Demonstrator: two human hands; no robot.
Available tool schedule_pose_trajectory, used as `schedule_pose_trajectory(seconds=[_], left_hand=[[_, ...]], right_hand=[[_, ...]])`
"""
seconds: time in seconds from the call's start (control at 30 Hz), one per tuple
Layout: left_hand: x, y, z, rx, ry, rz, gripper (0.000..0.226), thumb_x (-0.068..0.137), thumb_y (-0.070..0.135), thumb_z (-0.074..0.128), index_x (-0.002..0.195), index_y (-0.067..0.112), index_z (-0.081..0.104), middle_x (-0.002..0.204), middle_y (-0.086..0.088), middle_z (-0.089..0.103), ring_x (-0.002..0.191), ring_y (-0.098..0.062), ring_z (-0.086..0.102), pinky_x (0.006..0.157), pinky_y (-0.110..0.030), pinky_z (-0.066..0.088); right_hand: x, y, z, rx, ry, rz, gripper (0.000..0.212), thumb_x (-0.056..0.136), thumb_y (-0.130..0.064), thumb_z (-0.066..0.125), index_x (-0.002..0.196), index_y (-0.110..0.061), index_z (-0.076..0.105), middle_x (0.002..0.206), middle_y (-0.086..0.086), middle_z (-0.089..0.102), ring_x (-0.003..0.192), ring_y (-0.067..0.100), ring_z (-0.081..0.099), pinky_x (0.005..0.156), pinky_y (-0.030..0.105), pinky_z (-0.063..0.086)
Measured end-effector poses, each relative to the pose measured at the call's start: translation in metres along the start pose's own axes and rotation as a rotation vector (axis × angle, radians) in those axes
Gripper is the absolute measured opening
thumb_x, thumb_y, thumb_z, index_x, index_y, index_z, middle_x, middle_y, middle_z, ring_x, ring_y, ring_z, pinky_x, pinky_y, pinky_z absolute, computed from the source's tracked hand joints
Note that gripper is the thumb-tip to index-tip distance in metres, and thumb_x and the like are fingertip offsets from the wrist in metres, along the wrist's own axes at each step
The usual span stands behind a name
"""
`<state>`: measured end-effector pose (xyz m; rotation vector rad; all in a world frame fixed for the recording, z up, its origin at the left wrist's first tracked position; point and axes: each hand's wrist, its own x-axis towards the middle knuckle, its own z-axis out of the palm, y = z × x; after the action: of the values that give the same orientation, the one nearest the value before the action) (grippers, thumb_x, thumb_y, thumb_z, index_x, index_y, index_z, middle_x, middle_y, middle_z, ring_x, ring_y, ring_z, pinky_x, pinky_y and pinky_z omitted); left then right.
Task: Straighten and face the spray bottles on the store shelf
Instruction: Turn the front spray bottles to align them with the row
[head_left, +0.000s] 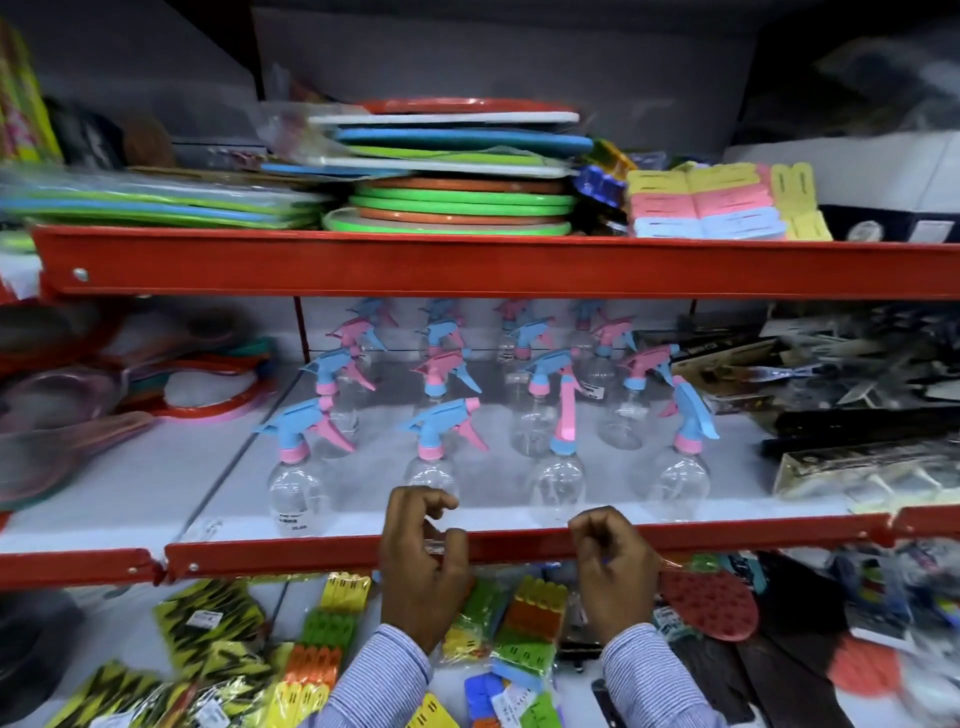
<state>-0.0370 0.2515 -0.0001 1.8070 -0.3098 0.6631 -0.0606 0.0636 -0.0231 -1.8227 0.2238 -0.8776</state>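
Two striped sleeves (660, 675) reach up from the bottom edge. The left hand (423, 561) and right hand (615, 566) hover at the red shelf lip (311, 553), fingers curled loosely, grasping nothing. Clear spray bottles (558, 441) with pink-and-blue triggers stand in four rows on the white shelf behind it. Their small labels are too blurred to read.

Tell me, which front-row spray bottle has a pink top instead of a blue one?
The third front-row bottle from the left. Its sprayer top is pink with a blue collar; the other three front bottles have blue tops with pink collars.
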Motion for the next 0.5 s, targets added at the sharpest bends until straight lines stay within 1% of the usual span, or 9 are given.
schedule_pose_trajectory(seconds=[0.07, 0.1, 0.17, 0.23, 0.3, 0.33, 0.4, 0.47, 0.5], left_hand=[[-0.003, 0.008, 0.021, -0.021, -0.079, 0.010, 0.029, 0.067, 0.003, 0.055, 0.088, 0.023, 0.058, 0.090, 0.003, 0.055, 0.084, -0.013, 0.059, 0.068, -0.019, 0.048], [-0.004, 0.011, 0.032, -0.021, -0.129, 0.007, 0.031, 0.068, 0.004, 0.055, 0.091, 0.024, 0.058, 0.093, 0.004, 0.057, 0.087, -0.012, 0.060, 0.071, -0.021, 0.050], [-0.003, 0.015, 0.052, -0.006, -0.225, -0.016, 0.034, 0.070, 0.009, 0.056, 0.100, 0.026, 0.057, 0.102, 0.006, 0.059, 0.097, -0.009, 0.061, 0.080, -0.024, 0.053], [-0.003, 0.017, 0.069, 0.007, -0.269, -0.058, 0.038, 0.072, 0.014, 0.056, 0.108, 0.027, 0.054, 0.111, 0.005, 0.058, 0.104, -0.006, 0.059, 0.089, -0.028, 0.053], [-0.005, 0.021, 0.082, 0.021, -0.265, -0.109, 0.039, 0.073, 0.017, 0.055, 0.111, 0.027, 0.053, 0.114, 0.004, 0.057, 0.105, -0.007, 0.058, 0.090, -0.034, 0.054], [-0.006, 0.022, 0.087, 0.036, -0.257, -0.127, 0.039, 0.073, 0.018, 0.055, 0.111, 0.027, 0.052, 0.114, 0.004, 0.057, 0.105, -0.008, 0.059, 0.090, -0.037, 0.054], [-0.007, 0.023, 0.094, 0.070, -0.248, -0.139, 0.039, 0.073, 0.019, 0.054, 0.111, 0.027, 0.052, 0.114, 0.004, 0.056, 0.104, -0.010, 0.059, 0.090, -0.038, 0.054], [-0.009, 0.025, 0.101, 0.096, -0.228, -0.139, 0.039, 0.074, 0.020, 0.054, 0.112, 0.026, 0.052, 0.115, 0.004, 0.055, 0.104, -0.010, 0.058, 0.091, -0.037, 0.053], [-0.009, 0.026, 0.102, 0.107, -0.220, -0.145, 0.040, 0.074, 0.020, 0.053, 0.114, 0.025, 0.052, 0.117, 0.003, 0.055, 0.104, -0.012, 0.058, 0.091, -0.037, 0.052]], right_hand=[[0.013, 0.006, -0.014, -0.025, 0.021, 0.011, 0.024, 0.078, 0.001, 0.057, 0.071, -0.022, 0.062, 0.069, -0.002, 0.068, 0.063, 0.009, 0.062, 0.055, 0.009, 0.044], [0.022, 0.009, -0.019, -0.026, 0.000, 0.025, 0.027, 0.079, 0.005, 0.056, 0.077, -0.022, 0.063, 0.076, 0.001, 0.070, 0.067, 0.014, 0.064, 0.055, 0.006, 0.044], [0.040, 0.017, -0.023, -0.036, -0.098, 0.066, 0.034, 0.079, 0.008, 0.051, 0.096, -0.018, 0.063, 0.097, 0.009, 0.068, 0.081, 0.020, 0.064, 0.058, 0.005, 0.046], [0.057, 0.022, -0.024, -0.085, -0.269, 0.090, 0.044, 0.081, 0.006, 0.049, 0.120, -0.015, 0.055, 0.120, 0.010, 0.061, 0.099, 0.021, 0.060, 0.075, 0.014, 0.049], [0.069, 0.022, -0.024, -0.115, -0.464, 0.111, 0.054, 0.085, 0.002, 0.047, 0.136, -0.014, 0.041, 0.136, 0.009, 0.051, 0.119, 0.022, 0.053, 0.091, 0.026, 0.046], [0.073, 0.023, -0.025, -0.128, -0.540, 0.118, 0.057, 0.086, 0.001, 0.046, 0.140, -0.014, 0.035, 0.141, 0.009, 0.047, 0.126, 0.021, 0.049, 0.094, 0.026, 0.043], [0.080, 0.023, -0.025, -0.132, -0.628, 0.106, 0.059, 0.087, 0.000, 0.046, 0.142, -0.015, 0.032, 0.142, 0.007, 0.047, 0.130, 0.019, 0.046, 0.095, 0.025, 0.042], [0.085, 0.026, -0.029, -0.105, -0.637, 0.085, 0.056, 0.085, 0.001, 0.048, 0.138, -0.014, 0.038, 0.137, 0.005, 0.052, 0.125, 0.019, 0.051, 0.096, 0.027, 0.045], [0.086, 0.027, -0.030, -0.084, -0.620, 0.092, 0.053, 0.083, 0.003, 0.049, 0.133, -0.013, 0.042, 0.131, 0.005, 0.055, 0.120, 0.020, 0.055, 0.092, 0.026, 0.049]])
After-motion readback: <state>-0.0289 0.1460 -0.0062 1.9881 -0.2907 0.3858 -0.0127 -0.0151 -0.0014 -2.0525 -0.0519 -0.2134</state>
